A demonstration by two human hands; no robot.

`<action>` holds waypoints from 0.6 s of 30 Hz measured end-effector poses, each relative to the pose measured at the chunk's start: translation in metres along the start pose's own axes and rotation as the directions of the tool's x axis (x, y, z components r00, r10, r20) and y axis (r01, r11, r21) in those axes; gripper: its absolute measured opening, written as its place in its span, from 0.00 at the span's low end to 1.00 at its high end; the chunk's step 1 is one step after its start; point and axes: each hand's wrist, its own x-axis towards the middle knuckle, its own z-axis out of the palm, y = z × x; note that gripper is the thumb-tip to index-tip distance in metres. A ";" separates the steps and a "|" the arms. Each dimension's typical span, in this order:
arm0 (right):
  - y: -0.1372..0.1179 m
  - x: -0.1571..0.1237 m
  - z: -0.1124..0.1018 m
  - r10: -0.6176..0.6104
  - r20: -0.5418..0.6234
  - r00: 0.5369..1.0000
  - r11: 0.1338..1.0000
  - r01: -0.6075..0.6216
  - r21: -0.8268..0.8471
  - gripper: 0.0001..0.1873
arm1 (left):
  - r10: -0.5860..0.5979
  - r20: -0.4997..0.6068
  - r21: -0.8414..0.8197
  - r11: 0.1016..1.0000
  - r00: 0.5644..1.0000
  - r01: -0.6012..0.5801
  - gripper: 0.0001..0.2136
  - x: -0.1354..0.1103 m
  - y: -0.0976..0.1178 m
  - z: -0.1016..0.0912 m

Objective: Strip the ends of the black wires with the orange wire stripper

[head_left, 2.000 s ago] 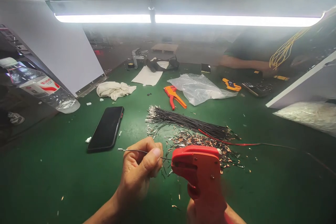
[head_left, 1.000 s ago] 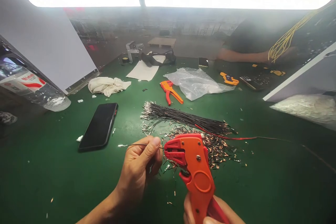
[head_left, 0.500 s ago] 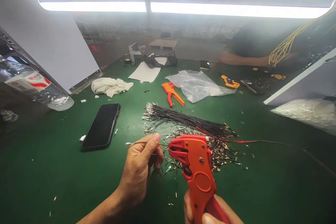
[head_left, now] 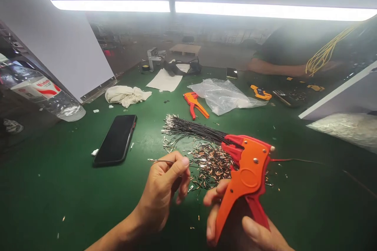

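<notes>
Head camera is showing the left hand (head_left: pixel 166 188) at seven o'clock pinching a black wire (head_left: pixel 160 160), apparently leaving its terminal (head_left: pixel 150 160) exposed, while at five o'clock the right hand (head_left: pixel 251 228) is loosely cradling wire strippers (head_left: pixel 249 164), handles (head_left: pixel 224 215) spread, seemingly for easy squeezing.

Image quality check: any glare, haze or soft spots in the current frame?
Head view: lamp overexposed to white, with haze around it; head view: co-worker's forearm dim and soft; head view: held red-orange tool reasonably crisp.
</notes>
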 end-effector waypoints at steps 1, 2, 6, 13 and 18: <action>-0.002 0.002 -0.001 -0.043 0.010 0.999 0.999 0.043 -0.027 0.22 | -0.007 0.005 0.046 0.999 1.000 0.007 0.19 0.000 -0.002 0.001; -0.004 0.003 -0.003 -0.076 0.030 0.997 0.996 0.077 -0.049 0.22 | -0.018 0.008 0.093 0.996 1.000 0.017 0.20 -0.001 -0.004 0.001; -0.005 0.004 -0.004 -0.141 0.063 0.988 0.986 0.146 -0.082 0.25 | -0.050 0.055 0.211 0.977 0.997 0.037 0.22 0.000 -0.011 0.002; 0.000 0.004 -0.003 -0.195 0.012 0.981 0.981 0.195 -0.018 0.24 | -0.043 0.146 0.199 0.980 0.988 0.013 0.23 0.004 -0.015 -0.003; -0.003 0.003 -0.006 -0.103 0.117 0.988 0.994 0.100 0.033 0.24 | -0.086 0.129 0.158 0.985 0.988 0.066 0.22 0.002 -0.012 0.000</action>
